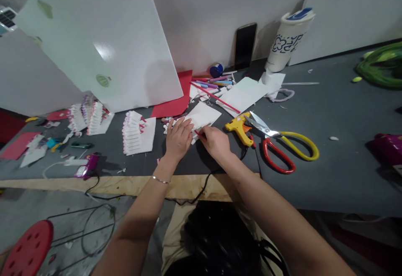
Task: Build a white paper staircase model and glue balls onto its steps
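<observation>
In the middle of the frame, the left hand [179, 140] lies palm down, its fingers extended over the near left part of a white card [205, 114]. Beside it, the right hand [216, 144] is closed in a pinch on a short red stick [197, 132] at the card's near edge. Whether the stick is fixed to anything there cannot be told, as the fingers hide the contact. Left of the hands, a fan of white strips with pink tips [130, 133] rests on its own card, short red pieces [142, 126] showing at its side; it looks largely assembled. Similar fans [94, 119] sit farther left, in the left part of the frame, and seem about as advanced, so the piece under the hands appears to be the one less complete. Right of the right hand, a yellow glue gun [240, 129] lies touching or just beside large scissors [266, 132] with one red and one yellow handle. Above the hands, a long red stick [220, 99] slants across the edge of a white sheet [243, 94], near a pile of coloured sticks [213, 84] and a blue roll [216, 70].
</observation>
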`<state>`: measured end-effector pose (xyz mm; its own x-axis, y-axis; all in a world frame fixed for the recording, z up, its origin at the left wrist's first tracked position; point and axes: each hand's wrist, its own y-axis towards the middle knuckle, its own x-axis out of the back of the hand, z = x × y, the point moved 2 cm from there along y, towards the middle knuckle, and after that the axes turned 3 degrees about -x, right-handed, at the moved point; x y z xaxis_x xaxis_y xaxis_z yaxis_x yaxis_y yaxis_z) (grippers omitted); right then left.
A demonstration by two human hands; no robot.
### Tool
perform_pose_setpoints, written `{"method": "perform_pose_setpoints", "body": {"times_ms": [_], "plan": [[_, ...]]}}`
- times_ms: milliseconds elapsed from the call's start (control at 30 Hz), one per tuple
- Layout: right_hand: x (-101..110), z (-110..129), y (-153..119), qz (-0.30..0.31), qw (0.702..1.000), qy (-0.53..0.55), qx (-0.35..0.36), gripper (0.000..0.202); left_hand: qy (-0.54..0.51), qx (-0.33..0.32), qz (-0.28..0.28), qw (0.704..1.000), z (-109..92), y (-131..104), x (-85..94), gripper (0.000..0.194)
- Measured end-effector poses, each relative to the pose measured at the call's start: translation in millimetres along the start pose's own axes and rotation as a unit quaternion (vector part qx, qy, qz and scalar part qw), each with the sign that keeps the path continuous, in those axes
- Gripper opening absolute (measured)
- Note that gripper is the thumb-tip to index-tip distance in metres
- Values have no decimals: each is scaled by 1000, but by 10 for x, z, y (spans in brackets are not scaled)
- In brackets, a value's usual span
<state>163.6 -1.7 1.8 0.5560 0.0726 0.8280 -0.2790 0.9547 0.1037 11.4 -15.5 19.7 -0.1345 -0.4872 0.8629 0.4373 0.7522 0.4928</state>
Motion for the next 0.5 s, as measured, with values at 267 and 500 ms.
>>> {"method": "perform_pose_setpoints", "body": {"times_ms": [267,500], "plan": [[-55,-16,27,-10,999,21,-28,17,-16,14,4,1000,-14,1,-37,30],[-100,-27,33,-13,998,17,-52,21,-14,8,-4,1000,-24,-10,-51,30]]}}
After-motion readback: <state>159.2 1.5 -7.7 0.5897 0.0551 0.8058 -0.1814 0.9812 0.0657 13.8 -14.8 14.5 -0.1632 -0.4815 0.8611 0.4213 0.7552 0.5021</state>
